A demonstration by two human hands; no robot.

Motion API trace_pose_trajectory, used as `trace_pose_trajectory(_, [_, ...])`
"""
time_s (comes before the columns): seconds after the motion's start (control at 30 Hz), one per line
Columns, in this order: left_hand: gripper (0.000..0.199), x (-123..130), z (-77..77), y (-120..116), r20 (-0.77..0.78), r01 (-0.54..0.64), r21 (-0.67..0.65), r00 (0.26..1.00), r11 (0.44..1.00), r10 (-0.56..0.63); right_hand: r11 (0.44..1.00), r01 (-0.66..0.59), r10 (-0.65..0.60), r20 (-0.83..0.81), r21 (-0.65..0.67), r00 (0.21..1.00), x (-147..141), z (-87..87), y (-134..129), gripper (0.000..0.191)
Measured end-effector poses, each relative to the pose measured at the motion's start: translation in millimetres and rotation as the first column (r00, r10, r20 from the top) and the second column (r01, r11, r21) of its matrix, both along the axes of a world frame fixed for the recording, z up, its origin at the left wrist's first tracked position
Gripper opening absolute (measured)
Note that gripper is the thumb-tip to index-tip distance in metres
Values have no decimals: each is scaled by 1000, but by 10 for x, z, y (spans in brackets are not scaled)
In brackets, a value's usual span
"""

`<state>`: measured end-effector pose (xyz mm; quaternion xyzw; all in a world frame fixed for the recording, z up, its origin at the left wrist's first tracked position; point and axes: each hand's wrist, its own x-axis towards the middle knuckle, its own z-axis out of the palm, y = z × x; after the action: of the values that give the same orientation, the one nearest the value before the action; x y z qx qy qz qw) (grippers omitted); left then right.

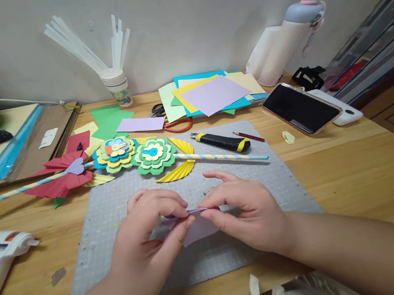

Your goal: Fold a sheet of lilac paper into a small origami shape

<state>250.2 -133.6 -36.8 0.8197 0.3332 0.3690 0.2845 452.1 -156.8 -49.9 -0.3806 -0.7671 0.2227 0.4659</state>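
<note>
A small sheet of light purple paper (200,229) is pinched along its upper edge, which looks folded, between both hands. My left hand (149,226) is closed on the left part of that edge, thumb below and fingers above. On the right part, my right hand (247,209) grips the same edge between thumb and forefinger. The paper hangs over a grey cutting mat (100,249). Beyond the hands lie two striped paper sticks, one with a green layered paper flower (153,155) and yellow pleated paper wings (180,163). My fingers cover both ends of the fold.
Behind the flowers lie a utility knife (222,141), a pencil (248,136), scissors (178,124) and coloured paper sheets (216,95). A glue gun (0,261) stands at the left. A phone (302,109) and bottle (288,41) are at the right; a cup (118,91) holds glue sticks.
</note>
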Motion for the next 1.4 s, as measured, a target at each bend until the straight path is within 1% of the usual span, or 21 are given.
trace_pose_trajectory(0.1, [11, 12, -10, 1, -5, -10, -45, 1000, 999, 10, 999, 34, -33, -5, 37, 999, -5, 2, -7, 7])
trace_pose_trajectory(0.2, [6, 26, -22, 12, -25, -41, -134, 999, 990, 38, 998, 21, -21, 5, 52, 1000, -4, 18, -7, 8])
trace_pose_trajectory(0.3, [5, 33, -25, 19, -19, -28, -211, 1000, 977, 25, 999, 2, -3, 16, 45, 1000, 3, 29, -9, 8])
trace_pose_trajectory(0.43, [8, 38, -9, 2, 36, -12, -268, 999, 963, 23, 1000, -15, 15, 15, 7, 1000, 9, 28, -28, 6])
trace_pose_trajectory(0.57, [11, 60, 20, -12, 65, 0, -255, 998, 967, 17, 999, -21, 21, -10, -34, 1000, 1, 24, -42, 4])
trace_pose_trajectory(0.8, [13, 88, 44, -22, 47, -2, -226, 999, 974, 13, 996, -24, 22, -25, -82, 999, -17, 37, -54, 6])
trace_pose_trajectory(1.03, [14, 64, 56, -43, 29, -11, -185, 999, 983, 17, 995, -42, 40, -28, -87, 999, -11, 57, -59, 9])
trace_pose_trajectory(1.1, [14, 64, 45, -57, 29, 1, -191, 1000, 982, 5, 994, -63, 62, -20, -91, 998, -8, 72, -52, 10])
trace_pose_trajectory(1.17, [14, 61, 17, -76, 49, 8, -225, 999, 974, 3, 992, -87, 85, -24, -94, 996, -4, 85, -47, 13])
trace_pose_trajectory(1.27, [13, 54, -28, -93, 99, -37, -318, 993, 947, 71, 990, -81, 74, -63, -113, 995, 0, 83, -48, 13])
trace_pose_trajectory(1.33, [14, 48, -34, -81, 74, -68, -335, 992, 940, 98, 986, -65, 52, -90, -153, 995, 2, 66, -47, 11])
trace_pose_trajectory(1.4, [4, 45, -16, -49, 10, -51, -301, 998, 952, 57, 973, -66, 45, -99, -219, 994, 5, 46, -37, 10])
